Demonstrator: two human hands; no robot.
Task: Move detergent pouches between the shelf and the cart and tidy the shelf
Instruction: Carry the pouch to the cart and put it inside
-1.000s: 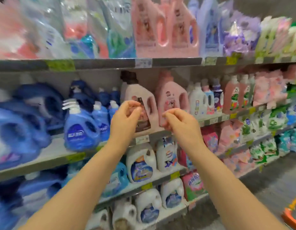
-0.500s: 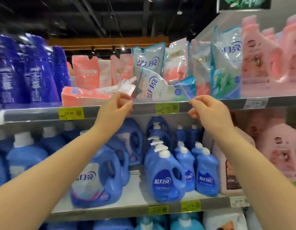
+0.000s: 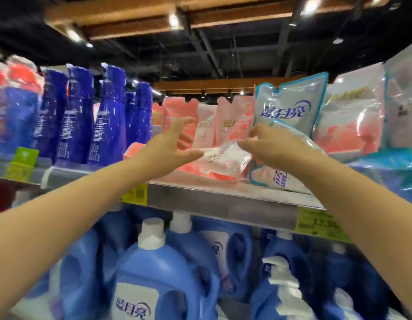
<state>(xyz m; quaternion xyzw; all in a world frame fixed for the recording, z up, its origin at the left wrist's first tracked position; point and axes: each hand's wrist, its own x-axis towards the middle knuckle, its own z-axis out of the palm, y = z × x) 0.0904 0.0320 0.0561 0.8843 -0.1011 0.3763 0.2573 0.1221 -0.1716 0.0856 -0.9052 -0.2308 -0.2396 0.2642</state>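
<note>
- Left hand [image 3: 175, 146] spread open, just beside the flat pink pouch [image 3: 225, 162] on the shelf [image 3: 223, 204].
- Right hand [image 3: 272, 151] touches it; I can't tell its grip.

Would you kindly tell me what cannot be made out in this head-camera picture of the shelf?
Head view, right hand: motion blur hides whether its fingers pinch the lying pink pouch.
Head view, leaning blue-white pouch: the right hand covers most of its label.
Head view, yellow price tag: figures blurred, its right end hidden by the right forearm.
Cart: outside the frame.
</note>
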